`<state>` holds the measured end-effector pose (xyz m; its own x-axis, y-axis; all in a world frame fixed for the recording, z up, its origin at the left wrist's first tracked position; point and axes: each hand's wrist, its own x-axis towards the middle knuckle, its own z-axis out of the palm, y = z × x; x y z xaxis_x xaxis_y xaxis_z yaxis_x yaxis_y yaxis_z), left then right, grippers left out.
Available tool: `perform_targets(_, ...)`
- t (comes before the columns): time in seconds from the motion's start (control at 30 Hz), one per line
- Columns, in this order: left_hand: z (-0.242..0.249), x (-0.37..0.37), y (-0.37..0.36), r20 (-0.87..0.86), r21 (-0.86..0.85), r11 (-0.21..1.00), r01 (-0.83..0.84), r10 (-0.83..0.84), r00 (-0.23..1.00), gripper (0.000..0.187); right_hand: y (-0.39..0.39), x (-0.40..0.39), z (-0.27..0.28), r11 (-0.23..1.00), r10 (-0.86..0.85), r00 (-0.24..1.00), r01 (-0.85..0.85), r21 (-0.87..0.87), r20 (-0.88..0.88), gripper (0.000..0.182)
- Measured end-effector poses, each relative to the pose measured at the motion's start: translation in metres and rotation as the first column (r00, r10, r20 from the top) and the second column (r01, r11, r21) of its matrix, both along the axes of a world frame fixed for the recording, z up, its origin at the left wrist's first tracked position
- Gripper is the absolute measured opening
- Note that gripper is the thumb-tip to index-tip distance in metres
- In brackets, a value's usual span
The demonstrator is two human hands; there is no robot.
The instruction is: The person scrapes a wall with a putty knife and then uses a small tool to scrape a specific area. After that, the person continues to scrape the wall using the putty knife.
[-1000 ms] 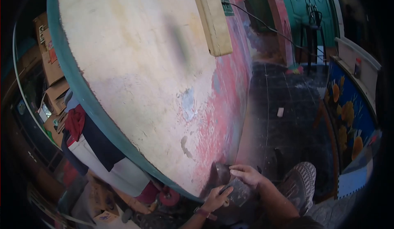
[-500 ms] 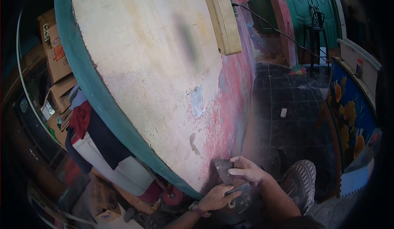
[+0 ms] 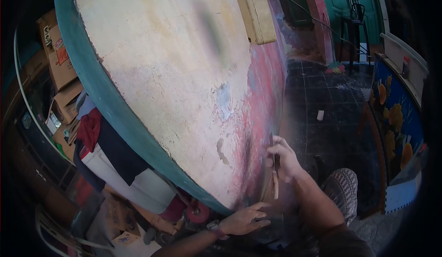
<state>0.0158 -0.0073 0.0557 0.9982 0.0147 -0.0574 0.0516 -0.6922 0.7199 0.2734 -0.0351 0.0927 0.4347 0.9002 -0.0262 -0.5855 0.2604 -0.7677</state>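
Observation:
My right hand (image 3: 285, 160) is closed around a putty knife (image 3: 276, 185), seen nearly edge-on, its wooden handle pointing down. The knife's dark blade is up close to the pink, worn edge of the wall (image 3: 184, 100). Lower down, my left hand (image 3: 244, 219) lies near the foot of the wall, with a watch on the wrist. Its fingers point right and stay curled around a second flat putty knife, which barely shows against the dark floor. Rough cream plaster and a grey-blue patch (image 3: 224, 101) mark the wall above both hands.
A cream box (image 3: 253, 13) with a cable is fixed on the wall. Cartons (image 3: 64, 59) and a cloth-draped white container (image 3: 119, 174) stand left, past the teal edge (image 3: 115, 105). At right are a blue painted panel (image 3: 396, 119), a black stool (image 3: 353, 36) and dark floor tiles (image 3: 317, 91).
My right hand has moved up along the wall's edge, turning its putty knife edge-on. My left hand has shifted slightly, and its blade no longer shows plainly. The view has tilted a little.

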Motion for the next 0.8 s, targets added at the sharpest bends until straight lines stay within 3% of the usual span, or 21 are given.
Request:
perform_targets(0.1,-0.005,-0.005,-0.002,-0.087,0.073,0.997,0.007,-0.001,0.996,0.042,0.006,0.006,0.044,0.990,0.057,0.998,-0.055,0.128,-0.011,0.042)
perform_targets(0.2,-0.028,-0.007,0.007,0.039,0.061,0.998,0.027,-0.029,0.999,0.044,0.024,0.005,0.064,0.974,0.056,0.997,-0.065,0.217,0.050,0.042)
perform_targets(0.27,-0.037,-0.007,0.007,0.030,0.078,0.997,-0.011,0.009,1.000,0.043,0.032,0.002,0.067,0.969,0.030,0.995,-0.053,0.243,0.096,0.041)
perform_targets(0.4,-0.051,-0.007,0.009,0.047,0.195,0.981,0.023,-0.033,0.998,0.043,0.037,-0.014,0.055,0.977,-0.019,0.986,-0.016,0.213,0.163,0.041)
perform_targets(0.5,-0.049,-0.005,0.010,-0.027,0.140,0.990,-0.027,0.031,0.999,0.042,0.035,-0.029,0.040,0.981,-0.040,0.981,0.003,0.192,0.188,0.042)
perform_targets(0.6,-0.052,-0.006,0.011,0.067,0.185,0.979,-0.085,0.074,0.995,0.037,0.037,-0.041,0.025,0.978,-0.065,0.983,0.029,0.207,0.172,0.040)
perform_targets(0.7,-0.049,-0.001,0.011,-0.064,0.174,0.982,-0.067,0.079,0.995,0.039,0.044,-0.051,0.015,0.967,-0.068,0.987,0.029,0.252,0.148,0.035)
perform_targets(0.8,-0.060,0.002,0.014,-0.009,0.220,0.976,0.010,-0.008,1.000,0.037,0.046,-0.061,0.014,0.963,-0.116,0.977,0.067,0.261,0.179,0.030)
